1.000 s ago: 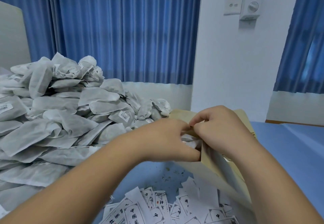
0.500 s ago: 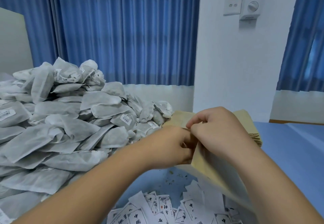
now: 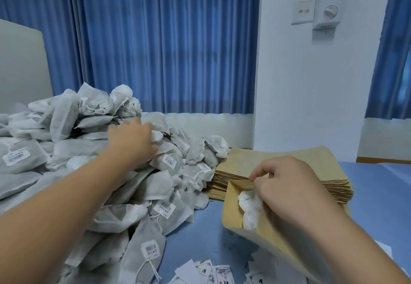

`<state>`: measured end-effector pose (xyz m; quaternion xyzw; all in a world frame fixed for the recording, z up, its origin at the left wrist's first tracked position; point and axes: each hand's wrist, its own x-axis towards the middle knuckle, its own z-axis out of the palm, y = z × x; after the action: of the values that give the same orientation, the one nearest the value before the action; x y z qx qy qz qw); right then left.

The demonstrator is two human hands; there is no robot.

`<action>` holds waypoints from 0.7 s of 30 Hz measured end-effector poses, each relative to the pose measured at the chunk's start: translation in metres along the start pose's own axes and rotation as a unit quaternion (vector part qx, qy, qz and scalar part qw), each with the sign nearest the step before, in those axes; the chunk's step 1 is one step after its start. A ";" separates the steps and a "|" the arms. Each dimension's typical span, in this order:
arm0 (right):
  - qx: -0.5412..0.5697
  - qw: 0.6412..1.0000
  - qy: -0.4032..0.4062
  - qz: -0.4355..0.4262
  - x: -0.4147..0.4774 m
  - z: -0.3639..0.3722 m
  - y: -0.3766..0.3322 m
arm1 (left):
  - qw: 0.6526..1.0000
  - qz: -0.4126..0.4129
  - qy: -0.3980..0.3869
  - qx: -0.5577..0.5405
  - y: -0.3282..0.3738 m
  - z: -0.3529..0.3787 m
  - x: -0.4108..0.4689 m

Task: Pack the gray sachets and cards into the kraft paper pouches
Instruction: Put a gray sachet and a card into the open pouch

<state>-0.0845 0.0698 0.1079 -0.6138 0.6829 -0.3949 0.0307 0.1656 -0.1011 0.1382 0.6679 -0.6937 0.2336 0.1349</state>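
Our right grip (image 3: 287, 186) pinches the pouch (image 3: 231, 212) mouth open over one sachet (image 3: 249, 206), while our left grip (image 3: 133, 141), nearer the pile (image 3: 62, 119) heaped leftward on the counter (image 3: 200, 239), touches it, too blurred to tell if closed

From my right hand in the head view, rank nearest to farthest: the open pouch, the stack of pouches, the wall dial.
1. The open pouch, pinched by the right hand.
2. The stack of pouches, on the table just behind the hand.
3. The wall dial, high on the far wall.
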 end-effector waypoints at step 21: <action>0.009 1.000 -0.001 0.004 0.000 -0.010 -0.003 | 0.827 0.168 0.296 -0.448 0.051 -0.024 -0.063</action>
<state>-0.0874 0.0755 0.1163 -0.6112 0.6817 -0.4002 0.0378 0.1169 -0.0344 0.1204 0.3058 -0.7506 0.1026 0.5767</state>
